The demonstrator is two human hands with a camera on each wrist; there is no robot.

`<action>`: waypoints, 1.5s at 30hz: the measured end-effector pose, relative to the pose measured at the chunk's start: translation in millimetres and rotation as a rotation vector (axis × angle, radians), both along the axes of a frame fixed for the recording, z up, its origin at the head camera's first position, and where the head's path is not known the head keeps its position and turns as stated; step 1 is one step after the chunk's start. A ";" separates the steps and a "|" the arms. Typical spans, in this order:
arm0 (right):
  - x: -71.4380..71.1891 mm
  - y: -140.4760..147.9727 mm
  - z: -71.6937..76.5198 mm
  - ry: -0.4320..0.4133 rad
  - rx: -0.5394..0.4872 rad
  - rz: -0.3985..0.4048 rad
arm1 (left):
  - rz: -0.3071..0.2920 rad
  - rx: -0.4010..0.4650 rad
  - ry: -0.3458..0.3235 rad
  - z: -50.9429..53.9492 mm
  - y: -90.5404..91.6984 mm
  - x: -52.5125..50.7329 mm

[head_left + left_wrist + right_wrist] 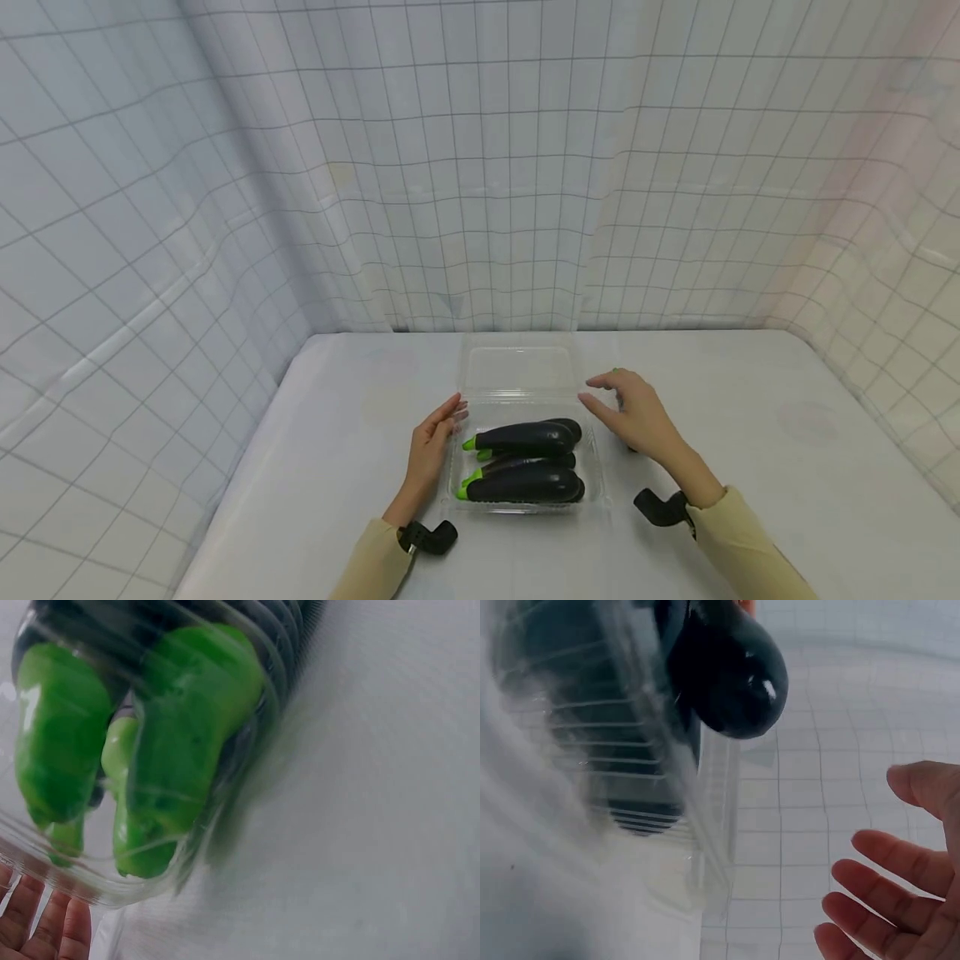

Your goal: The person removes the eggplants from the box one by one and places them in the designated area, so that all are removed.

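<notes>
Several dark eggplants (525, 482) with green stem ends lie piled in a clear plastic clamshell box (597, 467), whose hinged lid (517, 367) is laid back flat. My left hand (429, 450) is at the box's left side, fingers extended along its wall; in the left wrist view its fingers (51, 926) show beside the box edge. Off the box's right side hovers my right hand (633, 417), thumb and fingers spread apart with nothing between them. Behind that hand, a dark thing with a green tip (616, 369) is mostly hidden, possibly another eggplant.
A white-covered table (360, 425) holds the box. White curtains with a grid pattern (480, 167) hang behind the table and along both sides. Each wrist wears a black camera mount (435, 537).
</notes>
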State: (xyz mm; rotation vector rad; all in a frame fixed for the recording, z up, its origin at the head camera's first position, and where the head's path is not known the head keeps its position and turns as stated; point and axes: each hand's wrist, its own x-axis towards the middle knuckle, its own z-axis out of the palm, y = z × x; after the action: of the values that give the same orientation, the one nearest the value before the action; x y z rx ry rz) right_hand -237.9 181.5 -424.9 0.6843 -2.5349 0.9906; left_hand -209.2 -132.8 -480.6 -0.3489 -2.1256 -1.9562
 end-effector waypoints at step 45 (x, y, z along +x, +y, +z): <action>-13.5 -46.6 3.7 -0.260 0.355 0.484 | 0.020 0.013 -0.016 -3.0 0.4 -2.8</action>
State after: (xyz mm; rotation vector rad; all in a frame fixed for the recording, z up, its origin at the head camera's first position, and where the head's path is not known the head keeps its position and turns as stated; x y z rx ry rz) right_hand -251.4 134.9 -421.2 1.4054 -2.8766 0.8116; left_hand -212.1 -132.4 -483.5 -0.3100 -2.1166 -1.9672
